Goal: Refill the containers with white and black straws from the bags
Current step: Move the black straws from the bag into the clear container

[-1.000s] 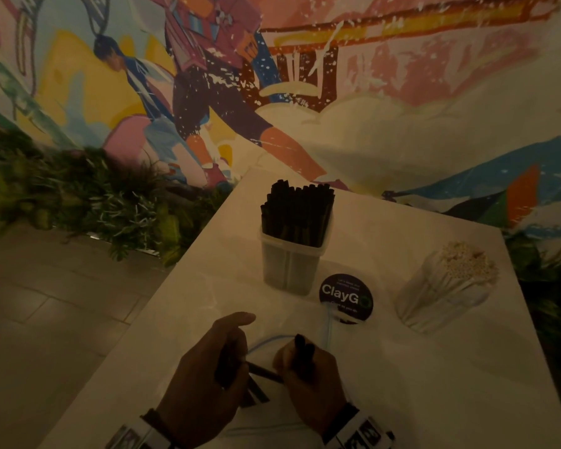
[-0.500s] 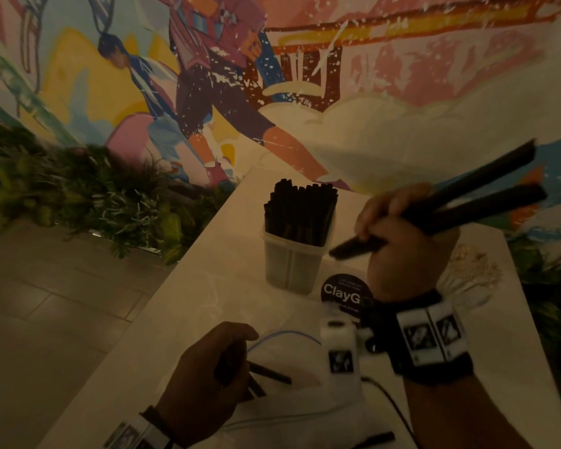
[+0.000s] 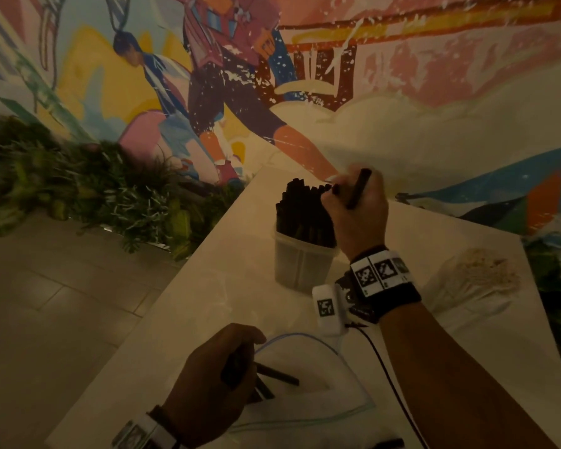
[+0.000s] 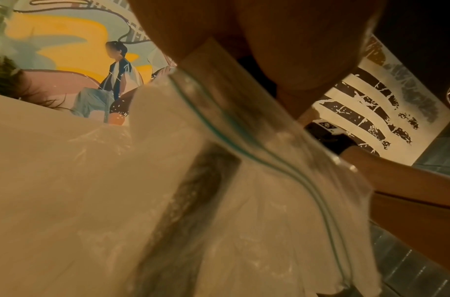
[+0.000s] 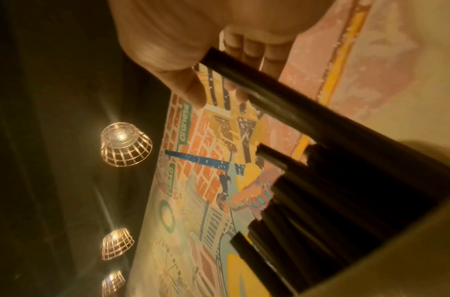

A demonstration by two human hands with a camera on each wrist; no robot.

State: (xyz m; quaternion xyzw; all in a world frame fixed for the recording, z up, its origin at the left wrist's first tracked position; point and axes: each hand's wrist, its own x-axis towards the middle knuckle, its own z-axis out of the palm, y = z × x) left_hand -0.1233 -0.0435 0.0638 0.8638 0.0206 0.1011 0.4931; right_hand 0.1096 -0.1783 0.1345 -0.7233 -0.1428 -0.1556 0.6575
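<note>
A clear tub (image 3: 300, 270) packed with upright black straws (image 3: 302, 209) stands mid-table. My right hand (image 3: 353, 205) hovers at its top right, pinching black straws (image 3: 358, 189) whose lower ends reach among the standing ones. In the right wrist view the held straws (image 5: 282, 104) slant down from my fingers (image 5: 254, 46) into the bundle (image 5: 320, 201). Near the front edge my left hand (image 3: 217, 377) grips the mouth of a clear zip bag (image 3: 305, 396) with a few black straws (image 3: 277, 374) inside. The bag's (image 4: 244, 201) teal zip line runs past my left hand (image 4: 269, 40). White straws (image 3: 480, 277) stand at the right.
The pale table (image 3: 208, 303) ends at the painted wall behind. Plants (image 3: 78, 189) and tiled floor (image 3: 46, 303) lie off its left edge. A black cable (image 3: 392, 387) trails from my right wrist camera across the bag. Wire lamps (image 5: 124, 144) hang overhead.
My right hand left the bag with black straws, rose to the right, then swung over the black-straw tub and tipped them downward. My left hand stayed on the bag.
</note>
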